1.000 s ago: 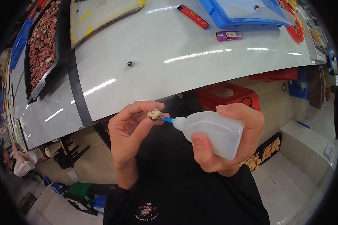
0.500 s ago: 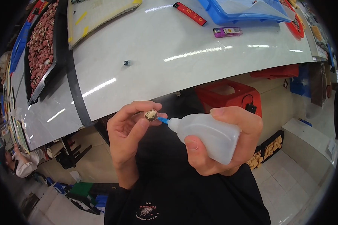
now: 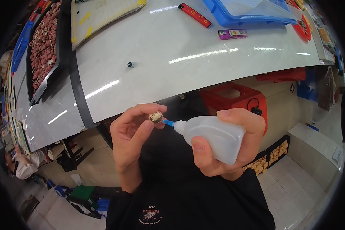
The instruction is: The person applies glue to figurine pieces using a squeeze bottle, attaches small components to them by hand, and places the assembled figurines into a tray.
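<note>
Left fingers (image 3: 143, 131): pinch round piece (image 3: 156, 117) beyond bench's (image 3: 149, 82) near edge, likely steadying it
Right fingers (image 3: 200, 147): wrap bottle (image 3: 215, 136), likely aiming nozzle (image 3: 168, 123)

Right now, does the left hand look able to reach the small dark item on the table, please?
Probably yes: nothing visible stands between the left hand and the small dark item, though that hand holds a small round piece.

Left hand (image 3: 127, 140) and right hand (image 3: 251, 142) are positioned near, before tbl. (image 3: 149, 84); piece (image 3: 155, 116) is held in former, bottle (image 3: 214, 138) in latter, w/ nozzle (image 3: 168, 122) adj. to piece. On tbl.: tray (image 3: 47, 80), far left; board (image 3: 107, 13), to tray's right; item (image 3: 130, 64), btwn board and left hand; lighter (image 3: 233, 34), just nearer than far-right bin (image 3: 234, 19).
</note>
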Tool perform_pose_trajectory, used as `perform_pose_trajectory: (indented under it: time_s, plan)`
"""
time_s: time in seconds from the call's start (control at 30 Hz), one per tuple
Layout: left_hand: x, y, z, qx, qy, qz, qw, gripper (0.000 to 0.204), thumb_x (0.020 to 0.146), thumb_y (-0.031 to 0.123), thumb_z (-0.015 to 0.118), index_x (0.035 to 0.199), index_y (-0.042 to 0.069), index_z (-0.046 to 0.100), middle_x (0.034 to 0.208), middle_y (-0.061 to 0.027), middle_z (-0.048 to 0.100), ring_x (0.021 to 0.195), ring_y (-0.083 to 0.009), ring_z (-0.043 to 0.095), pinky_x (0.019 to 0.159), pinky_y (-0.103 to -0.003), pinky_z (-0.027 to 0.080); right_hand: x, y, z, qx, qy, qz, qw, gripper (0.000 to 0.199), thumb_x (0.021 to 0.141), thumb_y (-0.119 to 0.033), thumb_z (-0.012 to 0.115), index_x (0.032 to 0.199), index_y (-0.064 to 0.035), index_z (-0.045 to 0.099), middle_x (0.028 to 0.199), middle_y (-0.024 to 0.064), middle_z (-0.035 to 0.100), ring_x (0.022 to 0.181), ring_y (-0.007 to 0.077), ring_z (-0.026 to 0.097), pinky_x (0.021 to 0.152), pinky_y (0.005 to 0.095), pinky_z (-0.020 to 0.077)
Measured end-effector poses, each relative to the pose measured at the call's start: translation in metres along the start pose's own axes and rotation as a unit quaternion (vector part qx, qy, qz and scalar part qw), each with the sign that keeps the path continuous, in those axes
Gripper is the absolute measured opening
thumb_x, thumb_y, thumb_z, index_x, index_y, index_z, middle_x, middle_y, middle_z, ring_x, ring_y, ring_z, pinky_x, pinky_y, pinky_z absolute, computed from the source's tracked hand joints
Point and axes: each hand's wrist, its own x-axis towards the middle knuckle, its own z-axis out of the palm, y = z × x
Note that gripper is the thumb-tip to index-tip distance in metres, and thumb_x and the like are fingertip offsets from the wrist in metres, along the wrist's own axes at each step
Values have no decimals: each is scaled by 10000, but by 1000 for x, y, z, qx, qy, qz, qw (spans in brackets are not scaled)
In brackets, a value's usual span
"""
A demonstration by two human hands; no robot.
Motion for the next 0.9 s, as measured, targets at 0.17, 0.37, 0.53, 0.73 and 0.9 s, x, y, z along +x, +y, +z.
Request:
perform_pose_trajectory:
  time_s: [0.17,0.37,0.53,0.73,0.9]
  plan:
    - [0,0,3,-10,14,-3,1000,290,867,96,583,1093,-81,546,1086,-216,589,857,-193,605,762,-294,508,-2,6,-1,4,-14,-6,1000,476,651,-113,759,1020,58,512,928,135,559,673,173,598,556,242,501]
    - [4,1,-5,-54,21,-2,998,269,863,74,580,1091,-67,556,1087,-212,591,850,-189,610,759,-298,513,0,21,-2,152,56,161,974,466,767,-164,696,1080,32,411,909,102,524,718,130,554,569,202,453]
    - [6,6,-15,-87,46,0,995,257,862,44,571,1093,-68,559,1086,-203,597,872,-181,622,784,-299,520,9,42,3,313,26,240,919,356,805,-81,659,1033,-17,394,825,120,589,704,144,598,685,241,484]
    - [7,12,-20,-2,110,49,993,239,863,-14,531,1095,-64,564,1098,-175,606,900,-168,629,822,-290,520,28,68,33,144,-56,241,958,328,811,21,641,1045,-23,415,1024,189,632,864,137,585,760,240,464]
    - [8,19,-34,-16,118,61,991,233,865,-21,520,1090,-55,565,1102,-168,604,901,-168,628,824,-283,519,31,95,50,21,-47,184,982,335,812,25,653,1037,-10,408,1119,205,598,919,130,560,798,243,458]
